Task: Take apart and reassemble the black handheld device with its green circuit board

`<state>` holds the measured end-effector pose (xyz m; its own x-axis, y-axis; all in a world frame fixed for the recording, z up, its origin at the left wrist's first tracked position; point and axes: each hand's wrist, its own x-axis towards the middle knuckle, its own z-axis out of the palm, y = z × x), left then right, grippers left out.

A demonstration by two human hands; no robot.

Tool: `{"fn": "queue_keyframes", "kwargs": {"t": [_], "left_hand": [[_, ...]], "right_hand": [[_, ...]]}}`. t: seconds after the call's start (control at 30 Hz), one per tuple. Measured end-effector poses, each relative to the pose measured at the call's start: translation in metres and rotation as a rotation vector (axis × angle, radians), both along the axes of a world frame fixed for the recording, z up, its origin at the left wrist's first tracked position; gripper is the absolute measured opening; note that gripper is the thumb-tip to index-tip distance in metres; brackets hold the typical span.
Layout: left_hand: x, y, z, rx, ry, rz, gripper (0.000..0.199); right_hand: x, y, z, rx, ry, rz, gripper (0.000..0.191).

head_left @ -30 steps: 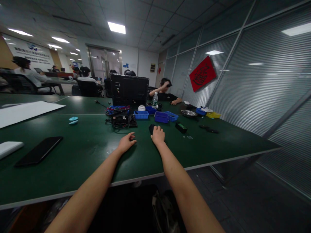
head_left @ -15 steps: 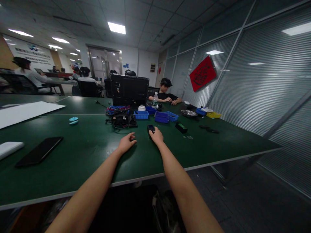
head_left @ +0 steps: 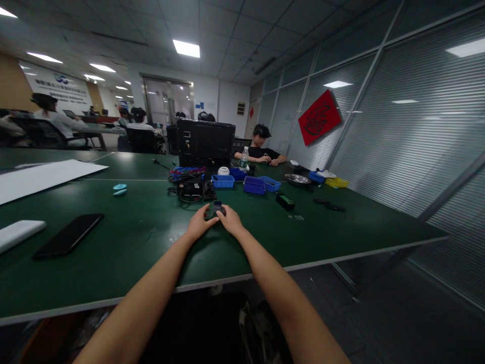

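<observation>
A small black handheld device with a dark screen (head_left: pixel 217 205) is between my two hands, low over the green table or on it. My right hand (head_left: pixel 231 222) is closed on its right side, with the fingers and thumb at the device's near end. At the left of the device is my left hand (head_left: pixel 198 223), its fingers curved and its thumb stretched toward the near edge. A gap shows between that thumb and index finger; whether they touch the device is hard to make out.
Beyond my hands lie a black boxy unit with cables (head_left: pixel 189 189), blue bins (head_left: pixel 223 182) and a monitor (head_left: pixel 206 144). A black box with a green top (head_left: pixel 285 201) stands right; a black phone (head_left: pixel 68 235) lies left. Across the table a person (head_left: pixel 261 146) sits.
My right hand has brought the black device leftward and a little nearer, up to my left hand. The left hand has turned slightly toward it, and the view has shifted a little.
</observation>
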<state>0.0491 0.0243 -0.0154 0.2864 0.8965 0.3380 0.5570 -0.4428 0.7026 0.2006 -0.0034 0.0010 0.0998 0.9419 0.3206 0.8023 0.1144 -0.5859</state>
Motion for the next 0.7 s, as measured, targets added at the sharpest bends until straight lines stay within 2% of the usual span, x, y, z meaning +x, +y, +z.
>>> {"fn": "queue_keyframes", "kwargs": {"t": [0.1,0.2,0.43,0.7], "left_hand": [[0.001,-0.001,0.002,0.075,0.043,0.073,0.073],[0.001,-0.003,0.004,0.089,0.084,0.105,0.074],[0.000,-0.005,0.006,-0.032,0.165,0.205,0.062],[-0.010,-0.008,0.011,-0.048,0.195,0.262,0.061]], "right_hand": [[-0.006,0.002,-0.004,0.002,0.118,0.173,0.029],[-0.004,0.006,-0.010,-0.010,0.243,0.235,0.028],[0.012,0.019,-0.018,0.041,0.401,0.116,0.018],[0.029,0.028,-0.022,0.084,0.570,0.021,0.017]]}}
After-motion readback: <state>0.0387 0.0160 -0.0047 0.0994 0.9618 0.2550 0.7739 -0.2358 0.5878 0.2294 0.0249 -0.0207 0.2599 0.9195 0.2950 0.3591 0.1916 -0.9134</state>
